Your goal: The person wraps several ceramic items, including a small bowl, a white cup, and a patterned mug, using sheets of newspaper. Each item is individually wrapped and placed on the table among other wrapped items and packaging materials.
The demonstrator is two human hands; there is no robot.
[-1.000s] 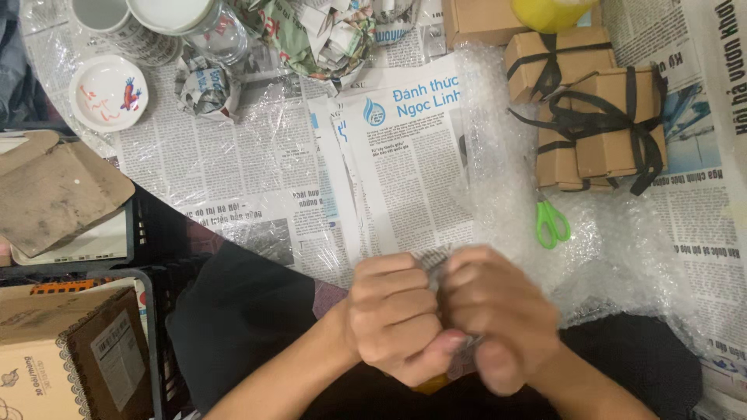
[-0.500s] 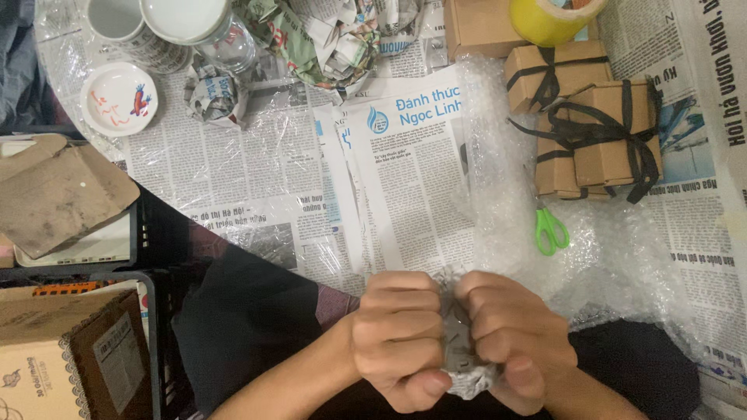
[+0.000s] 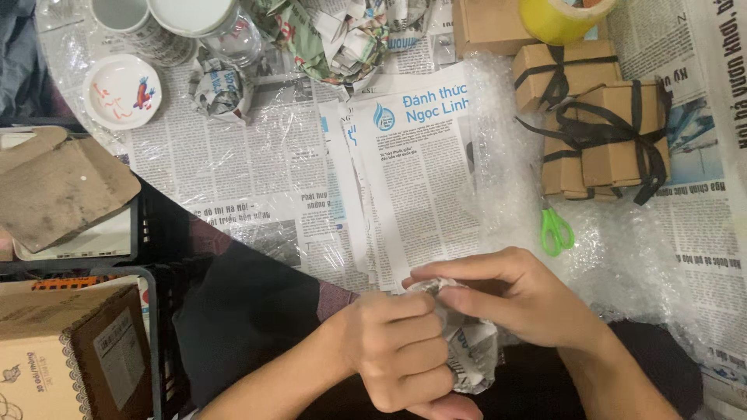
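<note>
Right now both hands meet at the near edge of the table over a small newspaper-wrapped bundle (image 3: 467, 350), which sits between them, just off the table's rim and above the person's dark lap. The left hand (image 3: 397, 350) is curled into a fist around the bundle's left side, fingers together and clamped on the paper, knuckles facing up. The right hand (image 3: 517, 299) comes in from the right and lies over the top of it, fingers stretched leftward and pressed flat onto the crumpled paper, thumb tucked under near the middle. So the bundle lies to the right of the left fist and below the right fingers. As far as I can tell, its long axis runs near to far, with the lower end poking out below both hands. What is inside the wrapping I cannot tell.

Neither hand is clearly nearer; both are touching it, the left gripping and the right pressing down.

Farther off, a sheet of newspaper (image 3: 420, 187) lies flat just beyond the hands. Green-handled scissors (image 3: 555, 230) rest on bubble wrap (image 3: 638, 257) to the right. Brown boxes tied with black ribbon (image 3: 615, 132) sit beyond those, well apart from the hands.
</note>
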